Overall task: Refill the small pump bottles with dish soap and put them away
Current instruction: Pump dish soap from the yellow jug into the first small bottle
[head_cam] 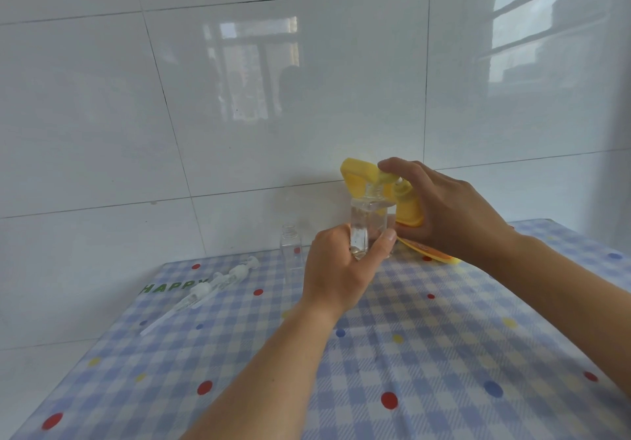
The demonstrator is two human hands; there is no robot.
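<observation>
Above the checked tablecloth (444, 354), the left hand (336, 268) grips a small clear bottle (367, 227) while the right hand (454, 210) clasps the tipped yellow soap bottle (408, 212) over its neck, so filling looks barely begun: a second bottle (292, 245) stands uncapped and two pump heads (235, 274) lie loose.

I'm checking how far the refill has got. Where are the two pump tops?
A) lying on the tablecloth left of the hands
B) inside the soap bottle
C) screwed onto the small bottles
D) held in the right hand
A: both pump tops lie on the tablecloth, left of the left hand, which grips an open-necked small bottle under the soap bottle in the right hand.
</observation>
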